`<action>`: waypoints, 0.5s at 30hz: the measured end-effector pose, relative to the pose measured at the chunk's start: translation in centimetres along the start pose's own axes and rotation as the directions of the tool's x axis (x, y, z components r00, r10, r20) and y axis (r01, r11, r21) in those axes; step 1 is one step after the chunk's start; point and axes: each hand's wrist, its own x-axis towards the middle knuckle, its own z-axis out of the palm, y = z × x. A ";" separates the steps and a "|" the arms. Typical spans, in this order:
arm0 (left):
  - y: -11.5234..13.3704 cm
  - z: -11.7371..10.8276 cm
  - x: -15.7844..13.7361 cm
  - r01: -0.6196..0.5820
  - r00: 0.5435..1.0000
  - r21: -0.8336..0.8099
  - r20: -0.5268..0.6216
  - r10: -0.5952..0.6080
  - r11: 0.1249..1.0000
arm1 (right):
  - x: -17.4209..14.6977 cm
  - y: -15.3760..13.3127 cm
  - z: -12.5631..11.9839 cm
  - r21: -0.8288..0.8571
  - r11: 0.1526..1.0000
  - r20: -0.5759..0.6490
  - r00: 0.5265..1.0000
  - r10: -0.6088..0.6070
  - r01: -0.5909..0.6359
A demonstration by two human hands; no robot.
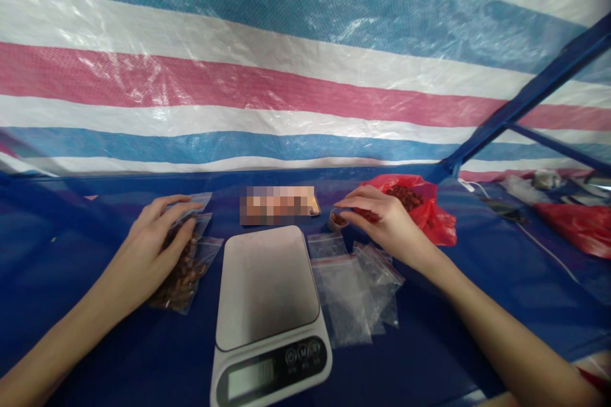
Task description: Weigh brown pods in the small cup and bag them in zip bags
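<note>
On the left, my left hand [160, 235] rests on a few filled zip bags [184, 280] with brown, nut-like pieces inside. Its fingers are apart, curved over the bags. Across the table, my right hand [377, 213] has thumb and fingers around the rim of a small round cup [337, 222] with reddish-brown contents. Just behind that hand is an open red plastic bag [442, 222] with dark red dried pieces [405, 196]. Between the hands stands a kitchen scale [267, 292] with a bare platform; its display is too blurred to read.
Flat, clear zip bags [346, 292] lie right of the scale. Behind it is a phone-like slab [279, 205], its face pixelated. Another red bag [577, 226] and a white cable [548, 251] lie far right. Blue metal bars [529, 95] stand before a striped tarp [267, 89].
</note>
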 end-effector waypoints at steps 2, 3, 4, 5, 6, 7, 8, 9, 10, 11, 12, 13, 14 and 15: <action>0.0 -0.1 0.0 0.000 1.000 0.001 -0.012 0.000 1.000 | -0.3 1.2 -1.4 -0.104 0.993 -0.019 0.998 0.052 -0.054; 0.1 -0.2 0.0 0.002 1.000 0.001 -0.015 -0.002 1.000 | -0.5 2.2 -2.2 -0.179 0.978 -0.033 0.994 0.100 -0.104; 0.1 -0.3 -0.1 0.006 1.000 0.001 -0.016 -0.006 1.000 | -0.9 3.3 -3.1 -0.274 0.948 -0.036 0.987 0.159 -0.162; 0.2 -0.3 -0.1 0.013 1.000 0.001 -0.012 -0.013 1.000 | -1.3 4.5 -3.9 -0.380 0.900 -0.008 0.973 0.230 -0.216; 0.3 -0.4 -0.1 0.020 1.000 0.000 -0.006 -0.020 1.000 | -1.7 5.7 -4.5 -0.480 0.841 0.031 0.954 0.299 -0.249; 0.4 -0.5 0.0 0.028 1.000 -0.001 -0.001 -0.028 1.000 | -2.1 6.8 -5.0 -0.545 0.799 0.086 0.931 0.355 -0.255; 0.6 -0.6 0.0 0.035 0.999 -0.002 0.003 -0.035 0.999 | -2.5 7.8 -5.2 -0.572 0.783 0.145 0.911 0.387 -0.242; 0.7 -0.7 0.0 0.042 0.999 -0.005 0.004 -0.042 0.999 | -2.8 8.6 -5.3 -0.588 0.776 0.186 0.895 0.406 -0.230; 0.8 -0.7 0.0 0.047 0.999 -0.007 0.003 -0.047 0.999 | -3.0 9.1 -5.2 -0.592 0.775 0.215 0.885 0.414 -0.220; 0.9 -0.7 0.1 0.053 0.999 -0.011 0.001 -0.053 0.999 | -3.1 9.4 -5.1 -0.592 0.777 0.226 0.881 0.415 -0.214; 1.0 -0.8 0.1 0.057 0.998 -0.016 -0.001 -0.057 0.998 | -3.0 9.5 -4.8 -0.592 0.777 0.225 0.882 0.414 -0.213; 1.0 -0.8 0.1 0.061 0.998 -0.021 -0.003 -0.061 0.998 | -2.9 9.4 -4.6 -0.589 0.780 0.219 0.886 0.408 -0.213; 1.0 -0.7 0.1 0.064 0.998 -0.026 -0.004 -0.064 0.998 | -2.8 9.2 -4.4 -0.579 0.788 0.213 0.893 0.396 -0.211; 1.0 -0.7 0.1 0.066 0.998 -0.030 -0.005 -0.066 0.997 | -2.6 9.0 -4.3 -0.564 0.799 0.199 0.905 0.376 -0.208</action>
